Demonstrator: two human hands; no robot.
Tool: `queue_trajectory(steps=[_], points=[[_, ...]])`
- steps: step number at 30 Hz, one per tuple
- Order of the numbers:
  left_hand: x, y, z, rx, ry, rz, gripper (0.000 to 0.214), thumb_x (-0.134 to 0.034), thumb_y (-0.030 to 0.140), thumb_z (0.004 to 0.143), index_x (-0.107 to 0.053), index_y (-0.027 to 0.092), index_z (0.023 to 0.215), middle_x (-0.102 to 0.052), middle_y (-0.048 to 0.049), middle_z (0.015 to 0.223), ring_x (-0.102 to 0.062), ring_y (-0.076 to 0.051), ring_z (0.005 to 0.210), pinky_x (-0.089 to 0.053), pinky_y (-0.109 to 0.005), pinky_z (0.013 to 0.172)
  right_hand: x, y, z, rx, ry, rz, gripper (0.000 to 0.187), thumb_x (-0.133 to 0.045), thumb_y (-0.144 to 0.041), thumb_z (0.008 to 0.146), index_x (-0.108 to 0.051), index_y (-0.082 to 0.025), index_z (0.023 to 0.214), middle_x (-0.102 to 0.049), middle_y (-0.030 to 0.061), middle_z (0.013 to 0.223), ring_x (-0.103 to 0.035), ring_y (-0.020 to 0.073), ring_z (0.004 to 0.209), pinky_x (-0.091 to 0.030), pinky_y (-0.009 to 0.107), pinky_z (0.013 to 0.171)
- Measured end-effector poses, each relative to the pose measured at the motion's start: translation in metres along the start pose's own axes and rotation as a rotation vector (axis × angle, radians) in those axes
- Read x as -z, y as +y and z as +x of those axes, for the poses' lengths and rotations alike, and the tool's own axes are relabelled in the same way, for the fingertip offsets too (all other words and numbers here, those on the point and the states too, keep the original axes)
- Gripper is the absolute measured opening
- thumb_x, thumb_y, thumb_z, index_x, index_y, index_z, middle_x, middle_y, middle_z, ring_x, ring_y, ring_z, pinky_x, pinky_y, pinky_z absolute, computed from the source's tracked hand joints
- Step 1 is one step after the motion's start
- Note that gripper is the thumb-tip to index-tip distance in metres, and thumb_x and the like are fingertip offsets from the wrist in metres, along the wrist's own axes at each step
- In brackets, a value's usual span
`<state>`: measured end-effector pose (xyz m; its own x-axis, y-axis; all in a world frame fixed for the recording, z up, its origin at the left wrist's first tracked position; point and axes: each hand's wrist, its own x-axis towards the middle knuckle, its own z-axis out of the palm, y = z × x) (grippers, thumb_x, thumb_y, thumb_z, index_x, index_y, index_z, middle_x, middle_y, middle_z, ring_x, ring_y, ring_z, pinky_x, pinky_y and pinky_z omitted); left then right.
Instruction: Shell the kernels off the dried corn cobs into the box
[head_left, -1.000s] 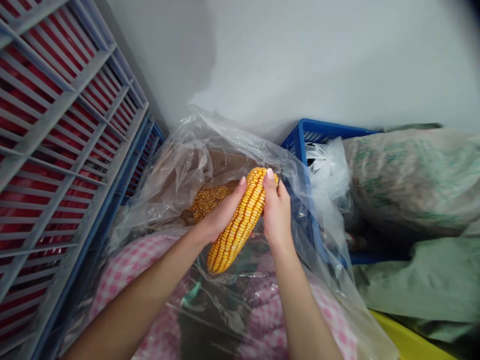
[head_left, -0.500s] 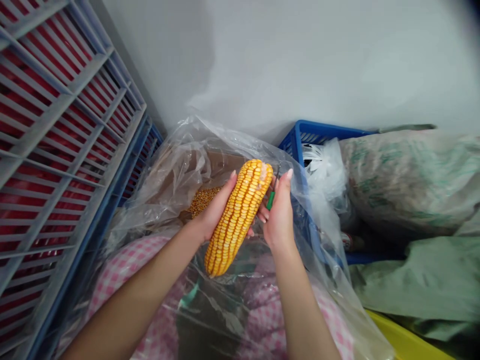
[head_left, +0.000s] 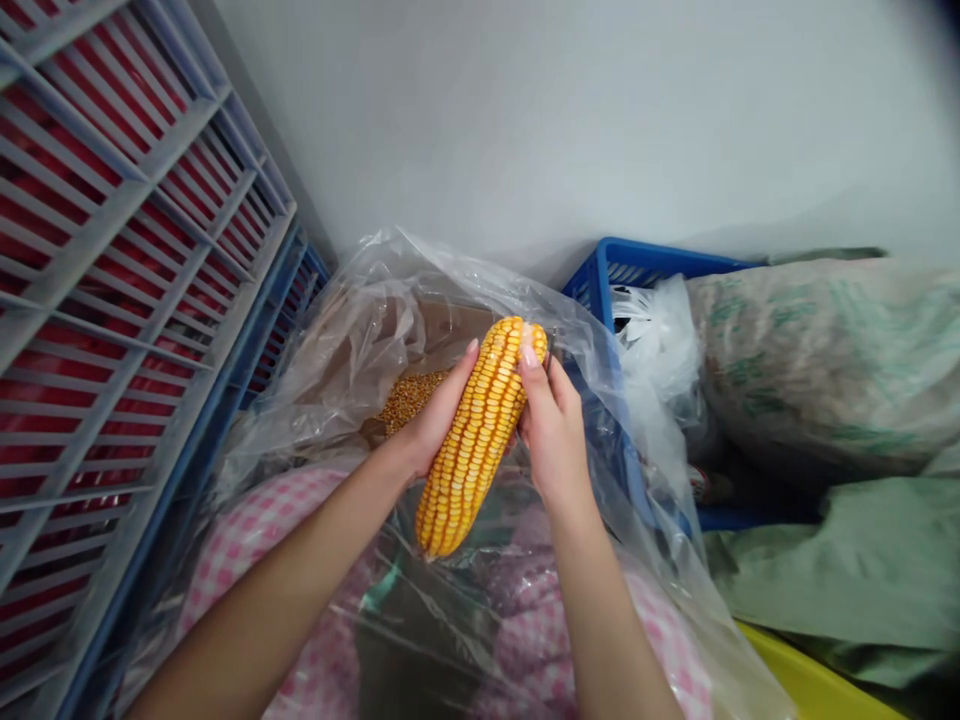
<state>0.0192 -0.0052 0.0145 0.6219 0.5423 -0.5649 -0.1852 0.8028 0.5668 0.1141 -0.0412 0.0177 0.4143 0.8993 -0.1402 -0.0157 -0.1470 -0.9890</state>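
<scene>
A yellow ear of corn (head_left: 471, 440) is held up at a slant above a clear plastic bag (head_left: 360, 330), with a small patch bare of kernels near its upper end. My left hand (head_left: 439, 415) wraps round its left side, thumb along the kernels. On the other side, my right hand (head_left: 553, 425) is closed, its thumb tip pressed to the ear beside the bare patch. Behind the right fingers a thin dark shaft (head_left: 550, 350) of a green-handled tool shows; its handle is hidden now. Loose corn kernels (head_left: 409, 400) lie in the bag below.
Stacked plastic crates (head_left: 142, 260) with red contents rise at the left. To the right, a blue crate (head_left: 600, 270) holds a white plastic bag (head_left: 660, 330) and a large filled sack (head_left: 817, 360). Green cloth (head_left: 840, 570) and a yellow edge (head_left: 802, 680) lie lower right. A white wall stands behind.
My right thumb has come down from its raised position onto the upper end of the ear. The tool's green handle has gone out of sight behind the hand. My left hand keeps its hold.
</scene>
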Motion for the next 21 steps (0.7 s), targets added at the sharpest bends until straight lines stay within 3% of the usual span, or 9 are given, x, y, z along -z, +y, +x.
queue_trajectory(steps=[6,11,15,21], points=[[0.0022,-0.0054,0.0039,-0.081,0.002,-0.040,0.051,-0.040,0.060,0.078,-0.060,0.022,0.106,-0.067,-0.0034,0.071,-0.061,-0.018,0.062,-0.046,-0.027,0.049,-0.0009,0.0053,-0.0007,0.029,0.027,-0.025,0.044,-0.042,-0.052,0.080,-0.057,-0.021,0.108,-0.064,0.0066,0.102,-0.057,0.0191,0.094,-0.043,0.031,0.078],[0.0025,-0.0070,0.0047,-0.070,0.004,-0.037,0.051,-0.039,0.060,0.079,-0.061,0.021,0.104,-0.067,-0.0044,0.073,-0.063,-0.020,0.068,-0.045,-0.026,0.047,-0.0012,0.0057,-0.0007,-0.001,0.041,0.014,0.041,-0.044,-0.051,0.079,-0.059,-0.021,0.103,-0.064,0.0049,0.100,-0.057,0.0173,0.092,-0.042,0.029,0.078],[-0.0006,-0.0089,0.0055,-0.143,-0.026,-0.059,0.048,-0.040,0.055,0.081,-0.061,0.019,0.105,-0.068,-0.0035,0.077,-0.063,-0.018,0.073,-0.048,-0.026,0.058,-0.0020,0.0051,-0.0005,-0.054,0.052,0.107,0.037,-0.046,-0.050,0.080,-0.059,-0.021,0.098,-0.064,0.0027,0.094,-0.058,0.0162,0.087,-0.042,0.029,0.077],[-0.0013,-0.0095,0.0038,-0.083,-0.102,-0.068,0.057,-0.031,0.059,0.082,-0.059,0.016,0.108,-0.067,-0.0047,0.071,-0.062,-0.017,0.064,-0.046,-0.025,0.053,0.0004,0.0041,0.0030,-0.037,0.034,0.089,0.047,-0.038,-0.058,0.081,-0.059,-0.021,0.101,-0.064,0.0040,0.094,-0.058,0.0176,0.088,-0.043,0.030,0.076]])
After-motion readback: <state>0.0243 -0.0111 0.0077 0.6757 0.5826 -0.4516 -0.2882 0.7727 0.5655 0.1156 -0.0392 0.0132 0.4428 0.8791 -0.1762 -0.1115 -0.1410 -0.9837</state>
